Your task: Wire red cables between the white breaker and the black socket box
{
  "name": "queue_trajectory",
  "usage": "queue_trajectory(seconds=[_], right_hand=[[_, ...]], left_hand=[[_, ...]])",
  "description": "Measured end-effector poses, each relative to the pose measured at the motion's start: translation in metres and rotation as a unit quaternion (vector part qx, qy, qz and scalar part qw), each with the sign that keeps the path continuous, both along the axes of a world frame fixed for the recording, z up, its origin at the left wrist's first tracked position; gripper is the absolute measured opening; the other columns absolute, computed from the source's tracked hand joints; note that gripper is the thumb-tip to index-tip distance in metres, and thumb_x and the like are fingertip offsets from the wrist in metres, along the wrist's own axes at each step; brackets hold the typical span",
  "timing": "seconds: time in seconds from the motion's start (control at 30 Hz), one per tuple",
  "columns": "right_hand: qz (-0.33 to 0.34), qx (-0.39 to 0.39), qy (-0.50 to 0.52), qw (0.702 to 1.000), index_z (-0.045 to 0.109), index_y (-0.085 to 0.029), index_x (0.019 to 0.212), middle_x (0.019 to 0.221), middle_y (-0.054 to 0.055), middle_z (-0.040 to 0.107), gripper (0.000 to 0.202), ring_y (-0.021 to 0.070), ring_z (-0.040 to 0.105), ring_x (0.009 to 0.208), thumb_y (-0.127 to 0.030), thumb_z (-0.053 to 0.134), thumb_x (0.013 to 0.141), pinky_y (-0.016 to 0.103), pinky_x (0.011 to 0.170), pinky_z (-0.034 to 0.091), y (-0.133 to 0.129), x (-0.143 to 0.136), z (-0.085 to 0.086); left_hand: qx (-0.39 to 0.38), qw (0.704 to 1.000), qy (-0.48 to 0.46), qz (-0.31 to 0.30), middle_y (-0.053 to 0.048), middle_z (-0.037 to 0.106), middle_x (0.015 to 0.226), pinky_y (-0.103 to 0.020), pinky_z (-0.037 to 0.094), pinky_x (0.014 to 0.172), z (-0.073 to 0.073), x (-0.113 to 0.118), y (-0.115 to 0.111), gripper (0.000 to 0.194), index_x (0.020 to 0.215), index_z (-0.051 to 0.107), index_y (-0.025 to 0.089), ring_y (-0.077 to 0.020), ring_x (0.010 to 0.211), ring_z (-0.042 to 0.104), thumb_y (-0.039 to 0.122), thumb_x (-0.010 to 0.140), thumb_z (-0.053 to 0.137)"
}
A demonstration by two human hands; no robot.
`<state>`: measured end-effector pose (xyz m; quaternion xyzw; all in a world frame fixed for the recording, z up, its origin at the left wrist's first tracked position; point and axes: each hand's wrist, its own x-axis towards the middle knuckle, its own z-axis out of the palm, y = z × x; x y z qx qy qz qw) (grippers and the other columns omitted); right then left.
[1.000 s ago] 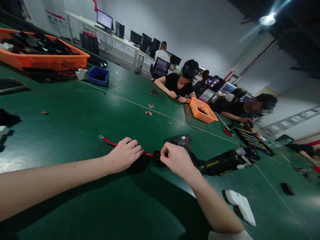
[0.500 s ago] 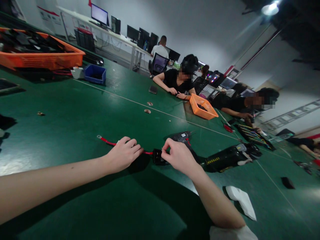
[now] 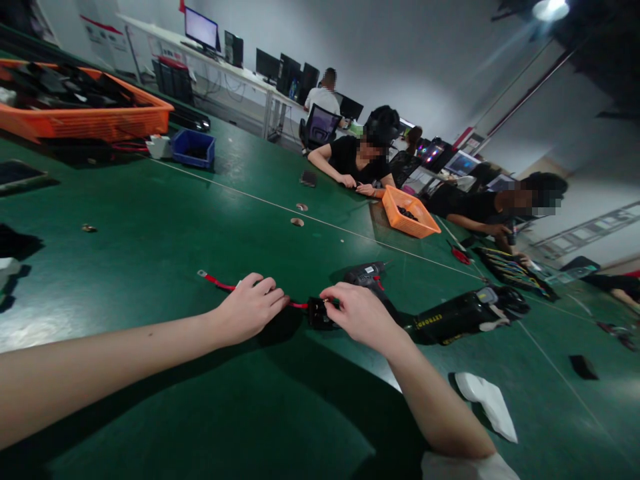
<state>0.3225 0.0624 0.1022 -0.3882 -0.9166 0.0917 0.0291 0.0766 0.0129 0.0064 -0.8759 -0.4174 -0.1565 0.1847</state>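
Observation:
A red cable (image 3: 218, 283) with a metal ring end runs under my left hand (image 3: 253, 310), whose fingers are closed round it. The cable comes out on the right and meets a small black box-shaped part (image 3: 318, 314) lying on the green table (image 3: 165, 280). Over the right side of that part is my right hand (image 3: 363, 317), thumb and index finger pinched on a tiny brass-coloured piece at its top. Just behind my right hand lies a black and red power screwdriver (image 3: 367, 275).
A dark bottle (image 3: 457, 317) lies to the right, with a white curved piece (image 3: 490, 403) nearer. Orange baskets (image 3: 95, 123) stand far left and beyond the table's middle, beside a person in black. A blue bin (image 3: 194, 150) is back left.
The view has shifted slightly. My right hand's fingertips have lowered a little onto the black part, bringing the tiny piece down with them. My left hand stays on the cable.

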Motion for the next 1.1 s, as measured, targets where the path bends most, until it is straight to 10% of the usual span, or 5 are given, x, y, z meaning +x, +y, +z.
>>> queue_trajectory(seconds=[1.1], right_hand=[[0.040, 0.012, -0.011, 0.999, 0.067, -0.020, 0.106, 0.102, 0.004, 0.072, 0.013, 0.0182, 0.067, 0.089, -0.021, 0.060, 0.095, 0.028, 0.075, 0.044, 0.0000, -0.0008, -0.0083]], left_hand=[[0.024, 1.000, 0.008, -0.004, -0.008, 0.071, 0.095, -0.041, 0.039, 0.078, -0.0020, -0.0003, 0.0010, 0.023, 0.111, 0.070, 0.017, -0.0232, 0.091, 0.058, 0.016, 0.093, 0.056]])
